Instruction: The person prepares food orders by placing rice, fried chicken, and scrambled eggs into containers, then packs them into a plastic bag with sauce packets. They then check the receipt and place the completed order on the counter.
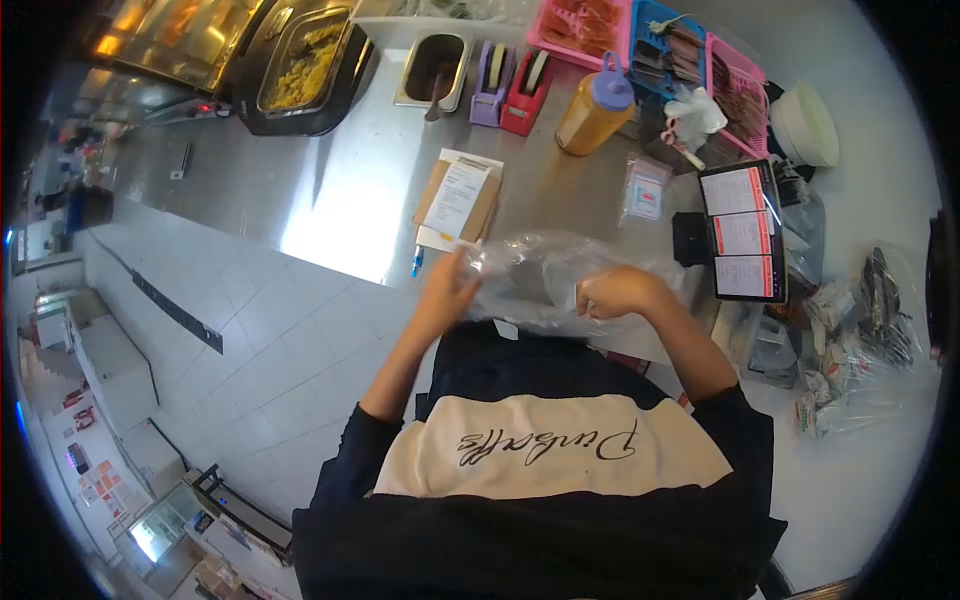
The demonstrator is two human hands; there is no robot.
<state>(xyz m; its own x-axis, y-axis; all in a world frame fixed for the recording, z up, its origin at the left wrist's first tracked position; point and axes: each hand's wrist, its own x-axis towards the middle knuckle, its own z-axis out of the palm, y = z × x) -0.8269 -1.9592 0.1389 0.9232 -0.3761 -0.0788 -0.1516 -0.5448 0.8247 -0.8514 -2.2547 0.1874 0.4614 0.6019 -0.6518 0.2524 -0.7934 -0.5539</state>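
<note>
A crumpled clear plastic bag [530,262] spreads between my hands over the counter's near edge, close to my body. My left hand [448,288] pinches the bag at its left side. My right hand [618,292] is curled into a fist against the bag's right part, gripping the film. A small light glint shows at its fingers, too small to name. Just beyond my left hand lies a brown packet with a printed slip [460,198] on top. A blue pen [417,262] rests at the counter edge beside it.
On the steel counter [345,200] stand a sauce bottle [597,103], two tape dispensers [523,92], a metal container [436,72] and a food tray [304,65]. A tablet [743,230] stands at right, below pink and blue baskets [735,95]. Tiled floor [265,350] lies left.
</note>
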